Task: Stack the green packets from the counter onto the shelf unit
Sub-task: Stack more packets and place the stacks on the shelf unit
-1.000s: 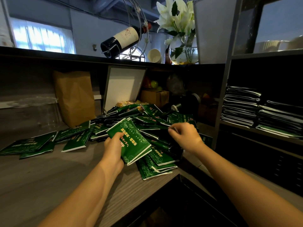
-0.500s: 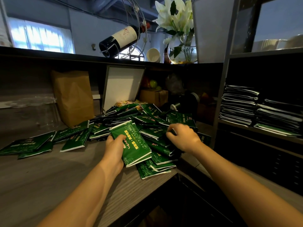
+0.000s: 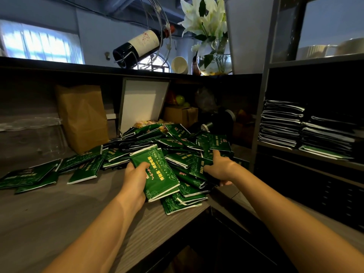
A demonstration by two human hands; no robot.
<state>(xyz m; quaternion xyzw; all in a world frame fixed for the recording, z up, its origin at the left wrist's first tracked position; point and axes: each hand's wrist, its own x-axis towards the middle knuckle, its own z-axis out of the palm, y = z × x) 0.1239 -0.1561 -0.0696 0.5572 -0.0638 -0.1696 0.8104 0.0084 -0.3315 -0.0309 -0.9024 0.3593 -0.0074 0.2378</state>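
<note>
Green packets lay heaped on the grey counter, the heap reaching its front corner nearest the person. The left hand gripped one packet by its lower left edge, thumb on the printed face and fingers curled beneath, holding it tilted over the heap. Just to the right, the right hand was dug into the heap, fingers curled round a few packets and thumb on top. Both forearms reached forward from the lower edge of the view. Farther left, loose packets trailed along the counter toward a brown paper bag. The shelf unit stood to the right, well apart from the hands, with two stacks on its shelf.
</note>
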